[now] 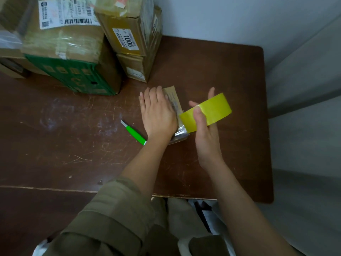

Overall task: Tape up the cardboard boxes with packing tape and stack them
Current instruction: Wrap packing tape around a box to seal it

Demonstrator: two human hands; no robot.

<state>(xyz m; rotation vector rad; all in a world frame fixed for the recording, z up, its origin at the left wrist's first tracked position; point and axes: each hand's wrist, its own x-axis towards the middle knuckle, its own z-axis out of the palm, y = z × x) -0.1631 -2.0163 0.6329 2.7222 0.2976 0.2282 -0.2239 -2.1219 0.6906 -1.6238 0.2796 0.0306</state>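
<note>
On the scratched brown counter [212, 67] a small cardboard box [173, 100] lies flat near the middle, its printed top showing past the left hand [158, 115], which rests palm-down on it with the fingers [153, 97] stretched out flat and close together, pointing away from the person. The near end of the box is covered in shiny clear tape, crumpled at the corner. The right hand [206, 133] holds a roll of yellow packing tape [212, 111] just to the right of the box: the thumb lies across the outer face of the roll while the other fingers reach up behind it, so the roll is pinched between them. A yellow stretch of tape seems to run from the roll down to the near end of the box, though the hands hide where it meets the cardboard. A green-handled utility knife [134, 133] lies on the counter left of the left wrist, blade out and pointing away. At the far left edge stands a large box with green printing [77, 78] carrying another taped box [62, 34], and beside them two smaller boxes are stacked [132, 43], the upper labelled 1006.
</note>
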